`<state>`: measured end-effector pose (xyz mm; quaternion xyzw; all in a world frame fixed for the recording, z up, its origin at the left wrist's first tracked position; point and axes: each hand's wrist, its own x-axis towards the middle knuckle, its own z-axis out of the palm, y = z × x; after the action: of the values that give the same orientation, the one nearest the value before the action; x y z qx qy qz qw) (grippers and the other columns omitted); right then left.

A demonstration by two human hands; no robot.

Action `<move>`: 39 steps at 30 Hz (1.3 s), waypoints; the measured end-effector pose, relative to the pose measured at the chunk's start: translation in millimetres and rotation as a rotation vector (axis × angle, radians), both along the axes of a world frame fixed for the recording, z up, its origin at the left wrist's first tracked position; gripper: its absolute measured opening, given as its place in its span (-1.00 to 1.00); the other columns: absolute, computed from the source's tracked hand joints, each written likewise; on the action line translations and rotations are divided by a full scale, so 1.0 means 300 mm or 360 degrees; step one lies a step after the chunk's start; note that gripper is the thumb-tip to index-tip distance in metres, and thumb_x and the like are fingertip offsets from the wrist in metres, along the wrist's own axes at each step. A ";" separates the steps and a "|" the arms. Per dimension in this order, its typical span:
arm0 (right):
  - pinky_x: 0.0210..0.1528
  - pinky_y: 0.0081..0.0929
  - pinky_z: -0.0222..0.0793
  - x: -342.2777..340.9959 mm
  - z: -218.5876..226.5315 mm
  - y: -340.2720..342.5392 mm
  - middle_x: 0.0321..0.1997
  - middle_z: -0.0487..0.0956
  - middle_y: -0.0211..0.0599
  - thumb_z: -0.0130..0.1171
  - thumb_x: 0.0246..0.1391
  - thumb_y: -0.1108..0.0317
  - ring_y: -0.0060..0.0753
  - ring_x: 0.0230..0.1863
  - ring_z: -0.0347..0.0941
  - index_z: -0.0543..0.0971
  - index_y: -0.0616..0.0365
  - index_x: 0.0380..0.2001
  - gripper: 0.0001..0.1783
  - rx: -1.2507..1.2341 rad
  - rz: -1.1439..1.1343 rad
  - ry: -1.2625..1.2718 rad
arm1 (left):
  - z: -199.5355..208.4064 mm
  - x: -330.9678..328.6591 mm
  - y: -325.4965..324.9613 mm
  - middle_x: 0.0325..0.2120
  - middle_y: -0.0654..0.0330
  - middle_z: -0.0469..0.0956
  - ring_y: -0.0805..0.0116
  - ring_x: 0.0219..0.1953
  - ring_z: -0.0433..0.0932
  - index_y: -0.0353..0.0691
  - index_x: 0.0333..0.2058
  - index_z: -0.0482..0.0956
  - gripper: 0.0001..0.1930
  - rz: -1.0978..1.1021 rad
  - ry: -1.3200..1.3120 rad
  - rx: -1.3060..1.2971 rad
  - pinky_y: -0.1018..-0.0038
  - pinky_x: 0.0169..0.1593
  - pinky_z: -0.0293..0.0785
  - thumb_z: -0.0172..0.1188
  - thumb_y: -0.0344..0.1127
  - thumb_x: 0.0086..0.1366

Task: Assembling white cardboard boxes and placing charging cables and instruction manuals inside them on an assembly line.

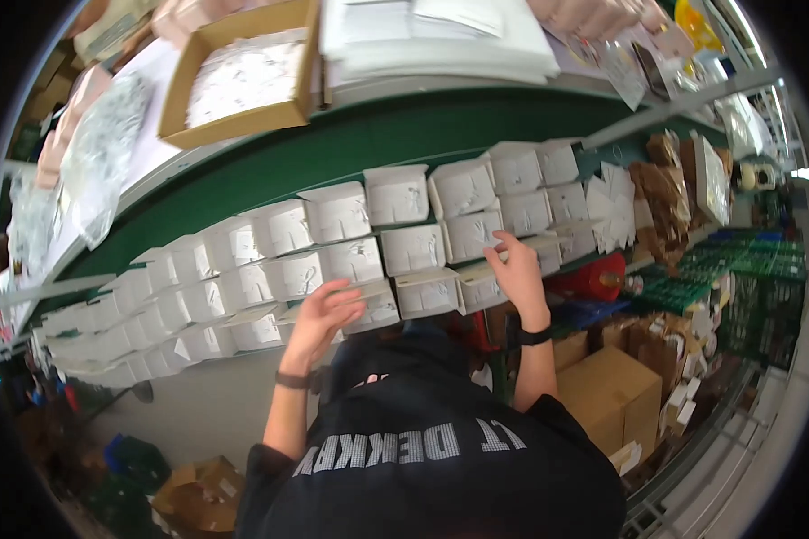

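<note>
Rows of small open white boxes [388,203] stand side by side on the green surface in front of me. Thin whitish pieces lie inside many of them; they are too small to name. Over the front row, left of centre, hovers my left hand [327,311], its fingers spread and nothing visible in them. My right hand [517,273] reaches over the right part of the rows, thumb and forefinger apart above a middle-row box [478,235]. No held thing shows there either.
Beyond the boxes, a raised shelf carries a brown carton [181,135] of small white pieces and a stack of white sheets [440,61]. Flat white cardboard pieces [613,208] lie at the right end. A large cardboard box [606,395] and green crates [759,305] stand to my right.
</note>
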<state>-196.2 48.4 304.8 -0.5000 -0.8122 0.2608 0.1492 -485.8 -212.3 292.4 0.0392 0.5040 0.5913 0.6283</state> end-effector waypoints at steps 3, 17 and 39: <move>-0.35 -0.41 0.46 -0.185 0.244 -0.012 -0.27 0.70 -0.11 0.31 0.21 0.36 -0.43 -0.45 0.55 0.63 0.22 0.07 -0.63 -0.0301 0.0158 0.0163 | 0.004 -0.169 -0.353 0.21 -0.11 0.53 0.16 0.05 0.69 -0.25 0.33 0.32 -0.42 0.0427 0.0088 -0.0085 0.45 -0.01 0.69 0.24 -0.60 0.37; -0.18 -0.18 0.54 -1.352 0.743 0.136 -0.33 0.68 0.12 0.29 0.07 0.39 0.10 -0.24 0.67 0.68 0.35 -0.24 -0.76 0.0809 0.1308 0.0169 | -0.478 -0.063 -1.587 0.17 -0.19 0.57 -0.03 0.20 0.59 -0.34 0.31 0.41 -0.37 -0.0147 0.1067 -0.1813 0.17 0.22 0.53 0.30 -0.14 0.38; 0.00 -0.03 0.58 -1.694 0.594 0.378 -0.23 0.70 0.20 0.31 0.12 0.24 0.18 -0.13 0.68 0.73 0.36 -0.31 -0.69 0.0800 0.1218 -0.0414 | -0.438 -0.206 -1.262 0.13 -0.19 0.61 -0.13 0.16 0.62 -0.26 0.28 0.46 -0.42 -0.0066 0.1270 -0.1177 0.17 0.21 0.54 0.29 -0.16 0.36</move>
<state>-704.5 161.8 482.9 -0.1419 -0.9879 0.0277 0.0558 -547.6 -590.9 160.9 0.0469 0.8769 0.3012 0.3715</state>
